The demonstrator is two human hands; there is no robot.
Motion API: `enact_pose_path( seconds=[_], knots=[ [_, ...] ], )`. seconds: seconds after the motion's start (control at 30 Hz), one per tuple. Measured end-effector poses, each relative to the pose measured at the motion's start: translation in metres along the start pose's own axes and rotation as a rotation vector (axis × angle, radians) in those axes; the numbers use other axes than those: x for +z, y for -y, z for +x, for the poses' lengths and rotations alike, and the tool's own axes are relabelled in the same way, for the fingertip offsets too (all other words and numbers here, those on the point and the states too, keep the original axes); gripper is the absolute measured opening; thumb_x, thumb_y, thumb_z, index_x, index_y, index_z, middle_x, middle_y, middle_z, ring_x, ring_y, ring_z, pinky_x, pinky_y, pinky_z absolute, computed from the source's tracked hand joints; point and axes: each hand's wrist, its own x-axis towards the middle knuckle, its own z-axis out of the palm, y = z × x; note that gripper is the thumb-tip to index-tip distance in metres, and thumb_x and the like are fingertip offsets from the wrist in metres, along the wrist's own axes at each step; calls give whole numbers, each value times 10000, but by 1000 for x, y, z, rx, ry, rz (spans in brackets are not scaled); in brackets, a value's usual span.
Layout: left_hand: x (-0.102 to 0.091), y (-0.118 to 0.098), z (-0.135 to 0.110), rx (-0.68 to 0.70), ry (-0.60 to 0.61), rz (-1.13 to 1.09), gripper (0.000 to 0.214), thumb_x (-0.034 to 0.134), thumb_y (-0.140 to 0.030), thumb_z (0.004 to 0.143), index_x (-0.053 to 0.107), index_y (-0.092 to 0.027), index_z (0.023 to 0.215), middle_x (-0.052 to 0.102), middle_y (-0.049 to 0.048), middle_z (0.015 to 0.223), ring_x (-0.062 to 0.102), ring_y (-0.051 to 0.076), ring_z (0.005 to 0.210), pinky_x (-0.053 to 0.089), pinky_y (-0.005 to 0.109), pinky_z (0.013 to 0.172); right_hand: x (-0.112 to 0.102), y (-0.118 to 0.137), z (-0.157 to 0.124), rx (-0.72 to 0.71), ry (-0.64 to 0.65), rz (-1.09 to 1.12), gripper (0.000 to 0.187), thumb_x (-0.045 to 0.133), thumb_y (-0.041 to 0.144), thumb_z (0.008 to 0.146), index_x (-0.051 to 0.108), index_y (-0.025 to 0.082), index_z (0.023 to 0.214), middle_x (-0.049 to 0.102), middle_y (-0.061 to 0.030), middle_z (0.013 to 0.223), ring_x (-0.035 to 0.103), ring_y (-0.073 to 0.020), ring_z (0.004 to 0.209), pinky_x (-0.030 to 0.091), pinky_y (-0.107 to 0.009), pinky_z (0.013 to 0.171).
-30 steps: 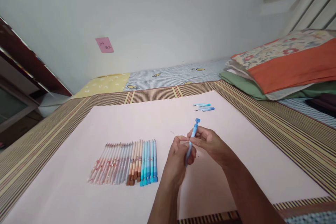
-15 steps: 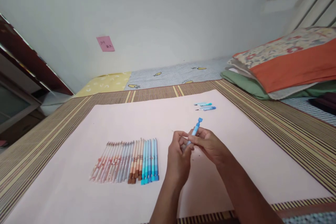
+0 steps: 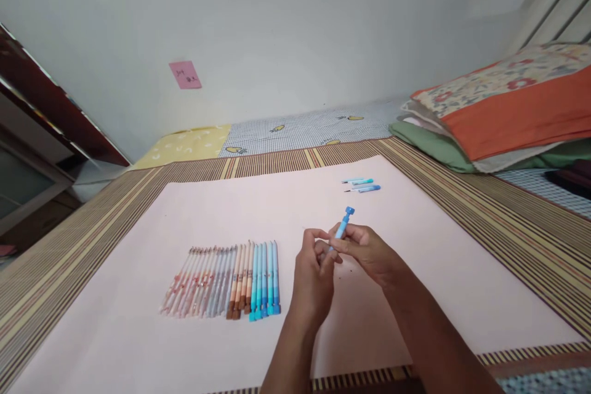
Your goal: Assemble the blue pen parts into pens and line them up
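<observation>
A blue pen (image 3: 342, 229) with a squarish blue top is held between both hands over the pale pink sheet (image 3: 231, 212). My right hand (image 3: 372, 253) pinches its barrel between thumb and fingers. Curled around the lower end is my left hand (image 3: 314, 277), whose fingers hide that end. To the left lies a tidy row of pens: pinkish pens (image 3: 187, 286), greyish pens (image 3: 220, 286), brown-ended pens (image 3: 241, 280) and blue pens (image 3: 265, 277), side by side. Beyond my hands, several loose blue and white pen pieces (image 3: 369, 188) lie near the sheet's far right.
Tiny dark specks lie on the sheet beside my hands. A striped mat (image 3: 462, 221) is under the sheet. Folded bedding (image 3: 517, 111) is piled at the right. A wall with a pink note (image 3: 185, 75) rises behind, and a radiator (image 3: 561, 9) stands at the upper right.
The view has shifted very slightly. The pen's top sits a touch further left, and both hands keep hold of the pen in nearly the same place.
</observation>
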Motion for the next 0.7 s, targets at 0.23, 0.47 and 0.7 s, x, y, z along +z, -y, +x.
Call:
enact_pose_path(
  seconds=[0.23,0.47,0.7],
  knots=[
    [8,7,1,181,-228,234,60,545,-203,920,601,-219,905,603,-21,739,502,137,652,341,244,610,11,-7,5,6,-149,32,348,839,446,699,620,175,699,633,-15,750,592,-182,770,467,-346,789],
    [9,5,-1,227,-277,237,108,557,-191,898,611,-209,806,546,-35,669,445,125,598,322,242,573,8,2,2,-48,-191,-286,393,781,514,741,596,185,635,610,-4,657,533,-166,675,433,-313,677],
    [9,-2,3,25,-147,-153,93,649,-263,859,609,-187,823,646,8,727,500,121,616,378,232,582,-1,8,-2,-44,-106,-161,379,700,476,835,716,180,1071,602,-10,748,556,-181,757,459,-345,755]
  ],
)
